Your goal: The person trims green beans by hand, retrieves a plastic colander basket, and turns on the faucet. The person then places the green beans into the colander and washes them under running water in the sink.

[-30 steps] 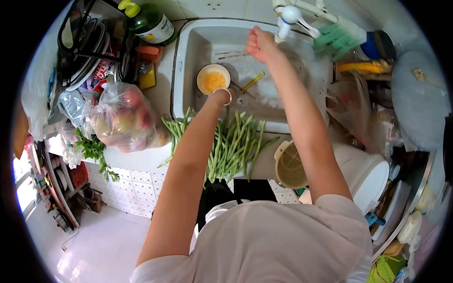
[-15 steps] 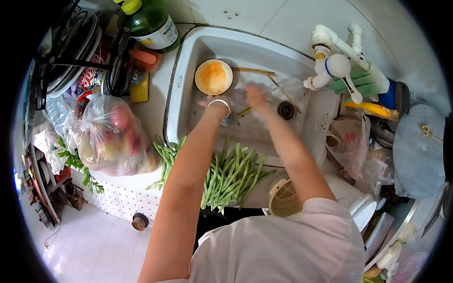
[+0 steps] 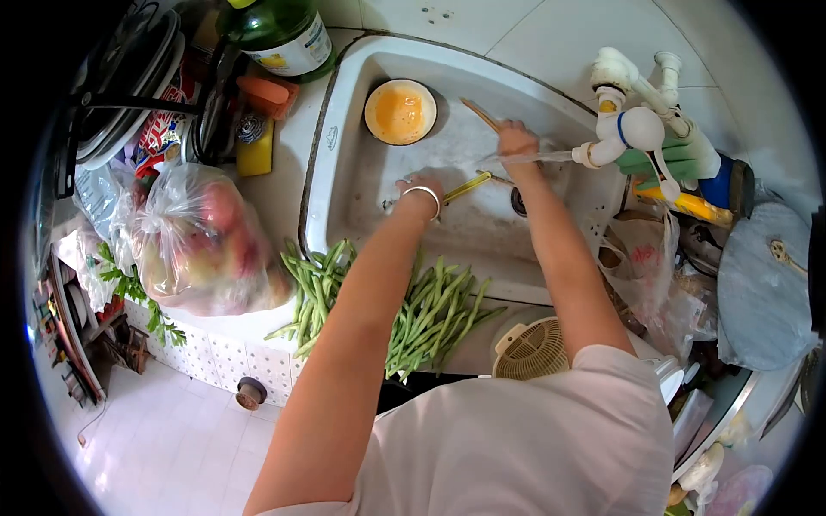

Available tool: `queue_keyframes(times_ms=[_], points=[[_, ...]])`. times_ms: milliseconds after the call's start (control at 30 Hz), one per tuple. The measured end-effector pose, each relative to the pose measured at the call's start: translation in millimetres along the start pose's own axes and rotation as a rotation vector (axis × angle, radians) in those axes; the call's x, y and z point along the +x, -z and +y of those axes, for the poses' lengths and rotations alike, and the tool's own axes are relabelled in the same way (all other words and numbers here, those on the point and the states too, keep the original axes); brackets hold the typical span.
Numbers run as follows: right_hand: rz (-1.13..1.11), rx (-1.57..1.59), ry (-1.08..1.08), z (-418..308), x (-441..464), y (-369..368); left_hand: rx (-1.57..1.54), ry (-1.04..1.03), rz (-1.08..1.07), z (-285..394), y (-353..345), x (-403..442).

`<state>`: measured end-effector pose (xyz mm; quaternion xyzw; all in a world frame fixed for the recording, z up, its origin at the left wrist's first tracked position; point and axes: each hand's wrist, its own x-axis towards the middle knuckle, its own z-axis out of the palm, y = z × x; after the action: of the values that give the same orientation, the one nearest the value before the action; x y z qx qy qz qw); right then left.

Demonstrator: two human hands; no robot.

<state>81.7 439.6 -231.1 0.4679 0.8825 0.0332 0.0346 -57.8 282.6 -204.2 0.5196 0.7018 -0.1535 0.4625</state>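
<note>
My left hand [image 3: 420, 191], with a bangle at the wrist, is low over the basin of the white sink [image 3: 320, 193]. Its fingers look spread and appear to hold nothing, though they are partly hidden. Beside it lies a slim yellow-green strip-like thing [image 3: 467, 186], its kind unclear. My right hand [image 3: 518, 142] is closed around the chopsticks [image 3: 480, 114], whose ends stick out toward the upper left. A stream of water [image 3: 555, 156] from the faucet [image 3: 587, 155] runs across that wrist. The bowl [image 3: 400, 112], stained with orange liquid, sits in the sink's upper left.
Green beans [image 3: 439, 318] lie along the sink's front edge. A beige plastic basket [image 3: 527, 348] is near my body. Left stand a bag of fruit [image 3: 219, 241], a yellow sponge [image 3: 255, 148] and a green bottle [image 3: 284, 39]. The drain [image 3: 517, 202] is partly behind my right forearm.
My right hand has moved up and right onto the chopsticks. My left hand has shifted slightly right, away from the bowl. Water now visibly streams from the faucet. The view has shifted a little.
</note>
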Motion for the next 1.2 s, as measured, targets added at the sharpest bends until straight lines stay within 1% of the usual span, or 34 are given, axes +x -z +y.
queue_keyframes(times_ms=[67, 100, 133, 167, 200, 233, 267, 300, 333, 367, 400, 467, 533, 600, 633, 667, 700, 733, 800, 867, 900, 933, 1000, 1033, 1067, 1133, 1167, 1200], points=[[-0.160, 0.247, -0.212, 26, -22, -24, 0.222, 0.002, -0.202, 7, 5, -4], [-0.281, 0.164, -0.094, 35, -39, -20, 0.223, -0.002, -0.202, 9, 5, -2], [-0.399, 0.080, 0.027, 40, -56, -16, 0.219, 0.014, -0.277, 10, 3, 4], [-0.397, 0.080, 0.029, 40, -65, -14, 0.213, 0.034, -0.351, 9, 1, 8], [-0.528, 0.053, -0.057, 38, -72, -15, 0.213, 0.040, -0.347, 2, -15, 23], [-0.657, 0.029, -0.141, 34, -73, -17, 0.119, 0.138, -0.245, -10, -40, 45], [-0.648, 0.036, -0.133, 32, -70, -17, 0.074, 0.195, -0.192, -17, -46, 49], [-0.463, 0.096, -0.120, 26, -69, -10, 0.026, 0.248, -0.136, -22, -44, 45], [-0.274, 0.154, -0.111, 21, -66, -4, 0.061, 0.240, -0.125, -23, -44, 42], [-0.144, 0.275, -0.095, 14, -57, 2, 0.081, 0.236, -0.115, -22, -41, 39], [-0.017, 0.393, -0.077, -5, -45, 29, 0.100, 0.233, -0.106, -20, -34, 31], [0.019, 0.586, 0.095, -46, -16, 56, 0.166, 0.247, -0.089, -12, -18, 11], [0.026, 0.845, 0.242, -94, 9, 98, 0.210, 0.221, -0.046, -10, -14, 7], [0.026, 0.877, 0.263, -129, 30, 128, 0.232, 0.193, -0.006, -8, -5, -9], [0.032, 0.880, 0.267, -140, 39, 129, 0.334, 0.107, 0.012, -4, 12, -35], [-0.001, 0.838, 0.203, -148, 50, 129, 0.437, 0.021, 0.030, -1, 24, -55], [-0.035, 0.796, 0.138, -157, 56, 132, 0.440, 0.026, 0.036, -2, 27, -64], [-0.025, 0.798, 0.140, -165, 60, 135, 0.458, -0.002, 0.066, -5, 31, -72], [0.090, 0.876, 0.113, -175, 65, 139, 0.479, -0.032, 0.102, -9, 42, -97], [0.086, 0.873, 0.145, -178, 69, 127, 0.583, -0.111, 0.098, -10, 70, -140], [0.072, 0.871, 0.176, -175, 69, 118, 0.615, -0.073, 0.099, -11, 82, -157], [0.092, 0.870, 0.163, -169, 64, 114, 0.648, -0.035, 0.102, -16, 90, -169], [-0.251, 0.792, 0.124, -157, 52, 101, 0.778, -0.043, 0.455, -45, 93, -189], [-0.234, 0.796, 0.110, -153, 51, 83, 0.796, -0.001, 0.387, -43, 117, -215], [-0.232, 0.947, 0.114, -148, 50, 59, 0.812, 0.041, 0.320, -36, 149, -251], [-0.208, 1.099, 0.110, -138, 48, 49, 0.809, 0.046, 0.447, -34, 182, -291], [-0.226, 1.201, 0.125, -135, 44, 53, 0.748, 0.003, 0.504, -18, 204, -314], [-0.261, 1.243, 0.058, -132, 39, 66, 0.685, -0.043, 0.559, -3, 222, -334]])
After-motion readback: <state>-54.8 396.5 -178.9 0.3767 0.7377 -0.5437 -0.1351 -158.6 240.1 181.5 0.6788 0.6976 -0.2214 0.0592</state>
